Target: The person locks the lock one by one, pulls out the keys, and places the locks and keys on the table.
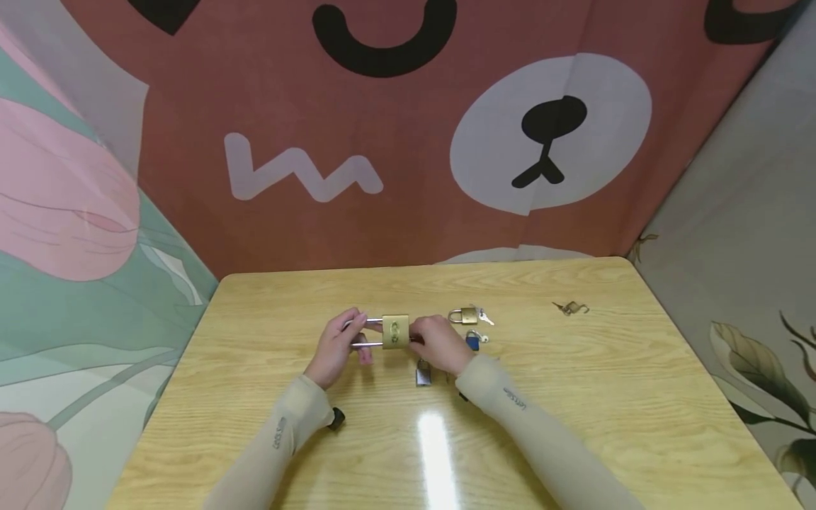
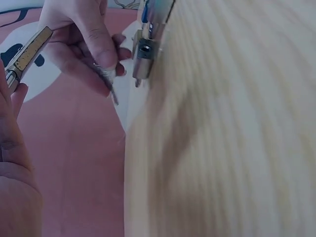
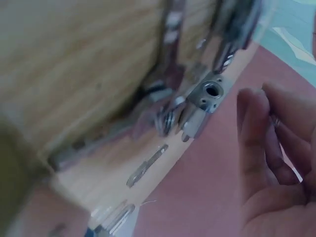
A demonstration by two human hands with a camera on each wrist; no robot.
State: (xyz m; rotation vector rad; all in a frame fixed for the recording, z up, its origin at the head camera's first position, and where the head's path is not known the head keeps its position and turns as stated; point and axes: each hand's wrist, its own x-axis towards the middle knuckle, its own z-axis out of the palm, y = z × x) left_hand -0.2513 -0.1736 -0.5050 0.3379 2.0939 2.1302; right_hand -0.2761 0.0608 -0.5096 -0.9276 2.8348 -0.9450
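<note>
A large brass padlock point(image 1: 395, 332) with a long silver shackle is up over the table, its shackle pointing left. My left hand point(image 1: 338, 346) holds it by the shackle, fingers and thumb around the bars. At the other end of the body is my right hand point(image 1: 442, 343), its fingers close to the padlock's base. Between that hand's thumb and fingers, a slim silver key point(image 2: 106, 78) shows in the left wrist view. The right wrist view has my right hand point(image 3: 276, 153) with curled fingers, and what it pinches is mostly hidden there.
A smaller brass padlock point(image 1: 469, 316) with keys point(image 1: 486, 318) lies right of my hands, near a blue padlock point(image 1: 472, 343). A silver padlock point(image 1: 423, 376) lies just below them. A small bronze-coloured lock point(image 1: 572, 308) is farther right. Something black point(image 1: 336, 418) sits beside my left sleeve.
</note>
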